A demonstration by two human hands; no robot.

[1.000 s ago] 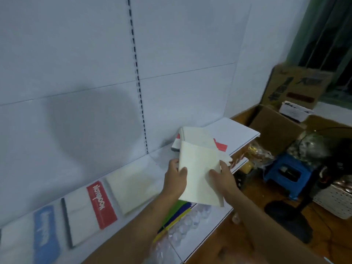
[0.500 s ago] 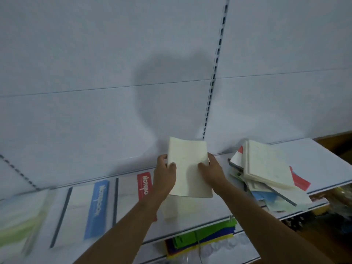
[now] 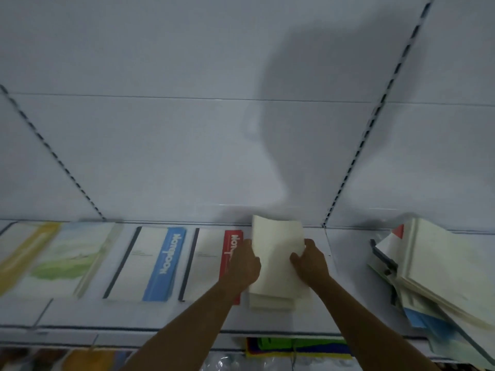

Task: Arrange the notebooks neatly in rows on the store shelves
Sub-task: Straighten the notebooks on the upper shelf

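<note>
Step in hand: placing. The person holds a cream notebook (image 3: pixel 277 250) by its two long edges, the left hand (image 3: pixel 245 263) on one side and the right hand (image 3: pixel 310 261) on the other, thumbs lying over the cover and the other fingers out of sight beneath it. The book is tilted, far edge raised toward the back panel, near edge low over a cream stack (image 3: pixel 278 299) already lying on the shelf (image 3: pixel 80 314). Whether the near edge touches that stack cannot be told.

The stack sits at the right end of a row: a red-banded notebook (image 3: pixel 211 263) just beside it, then a blue-banded notebook (image 3: pixel 150 263), then a landscape-printed notebook (image 3: pixel 64 258) further left.

Judgement on the next move: lower the far edge flat, square the book to the stack beneath and to the front line of the row, then release. The stack below looks slightly stepped at its near edge, so alignment may need correcting.

An unsorted heap (image 3: pixel 434 266) lies well apart on the right, so a good deal of the task appears to remain.

Hard to make out: the left end of the row is blurred; the left hand covers part of the red band; the heap is cut by the frame edge. Coloured sheets (image 3: pixel 297 346) on the lower shelf are mostly hidden.
</note>
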